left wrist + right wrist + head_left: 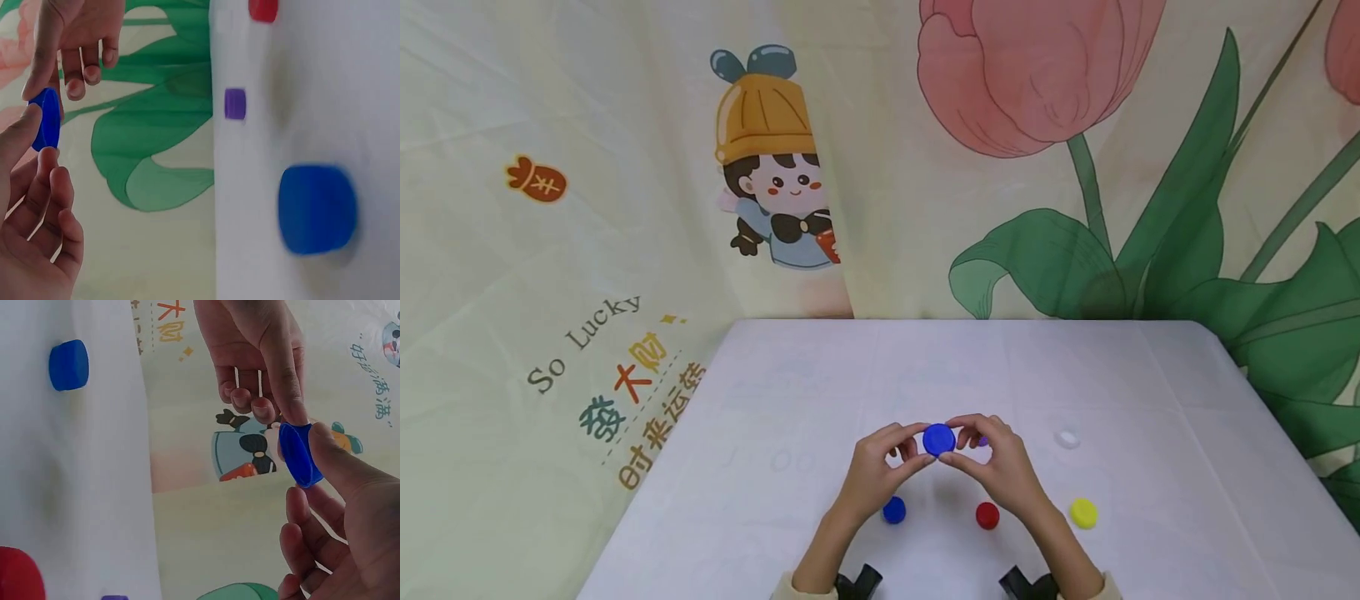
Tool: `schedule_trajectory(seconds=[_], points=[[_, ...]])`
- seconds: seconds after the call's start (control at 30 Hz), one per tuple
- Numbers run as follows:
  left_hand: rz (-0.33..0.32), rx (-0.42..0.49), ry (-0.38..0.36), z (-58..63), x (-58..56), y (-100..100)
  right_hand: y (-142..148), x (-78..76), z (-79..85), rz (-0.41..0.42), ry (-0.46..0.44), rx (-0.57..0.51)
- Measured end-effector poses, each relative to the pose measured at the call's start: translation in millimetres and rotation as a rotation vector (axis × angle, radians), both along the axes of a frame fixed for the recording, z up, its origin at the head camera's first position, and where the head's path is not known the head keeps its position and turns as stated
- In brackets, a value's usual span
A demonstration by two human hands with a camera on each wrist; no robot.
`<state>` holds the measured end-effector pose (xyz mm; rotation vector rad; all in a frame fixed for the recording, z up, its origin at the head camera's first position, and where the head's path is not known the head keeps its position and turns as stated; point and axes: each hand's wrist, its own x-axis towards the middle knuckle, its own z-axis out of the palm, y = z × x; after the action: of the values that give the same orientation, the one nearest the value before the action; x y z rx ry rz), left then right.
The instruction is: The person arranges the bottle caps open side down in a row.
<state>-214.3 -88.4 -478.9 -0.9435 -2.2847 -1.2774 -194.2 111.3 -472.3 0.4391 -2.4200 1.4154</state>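
A round blue bottle cap (938, 439) is held up above the white table (820, 367), between both hands. My left hand (878, 471) pinches its left edge with thumb and forefinger, and my right hand (1000, 462) pinches the right edge the same way. In the left wrist view the raised cap (47, 122) stands on edge. The right wrist view shows the hollow inside of this cap (300, 455). Below the hands, a second blue cap (894, 510) and a red cap (987, 516) lie on the table. A purple cap (983, 441) is partly hidden behind my right fingers.
To the right, a yellow cap (1084, 513) lies near my right forearm. Farther back is a clear or white ring-like cap (1067, 437). Behind the table's far edge hangs a printed curtain (895, 208) with tulips and a cartoon figure.
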Motion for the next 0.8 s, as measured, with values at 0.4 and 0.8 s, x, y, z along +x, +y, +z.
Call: schedule_trajectory(seconds=[0.4,0.8], points=[[0.086,-0.113,-0.147,-0.2,-50.8,-27.0,-28.0,-54.2,5.8,0.022,0.001,0.221],[0.062,-0.301,-0.384,-38.4,-79.7,-34.4,-41.9,-84.3,-36.3,0.023,-0.148,0.430]])
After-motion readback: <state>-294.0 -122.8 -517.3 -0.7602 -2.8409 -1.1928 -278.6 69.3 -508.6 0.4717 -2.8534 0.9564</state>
